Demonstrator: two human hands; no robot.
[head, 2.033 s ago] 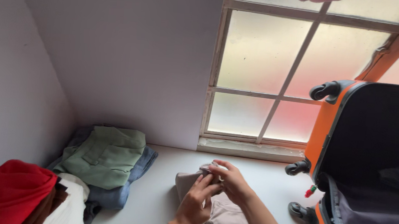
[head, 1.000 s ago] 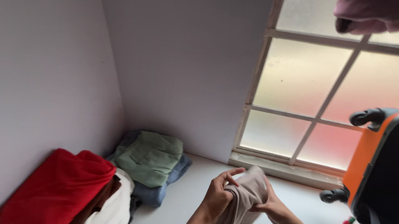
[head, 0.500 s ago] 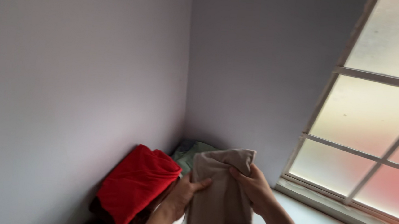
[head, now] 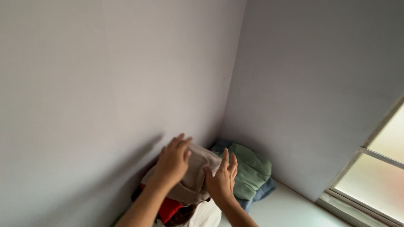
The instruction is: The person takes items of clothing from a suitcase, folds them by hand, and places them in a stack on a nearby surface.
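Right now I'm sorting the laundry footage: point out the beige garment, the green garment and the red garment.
beige garment (head: pixel 196 178), head view, folded top between the hands.
green garment (head: pixel 251 172), head view, middle of its top.
red garment (head: pixel 168 210), head view, edge showing beneath the beige one.

One head-worn camera is giving the only view, so no second view is sharing any part of the scene. It is looking forward and downward from above the person's own arms, facing the room corner where two pale walls (head: pixel 118 73) are meeting. Both forearms are entering from the bottom edge and reaching away from the lens, close in. The window (head: pixel 395 157) is sitting at the right edge, and the white ledge (head: pixel 308 223) is running along the bottom right.
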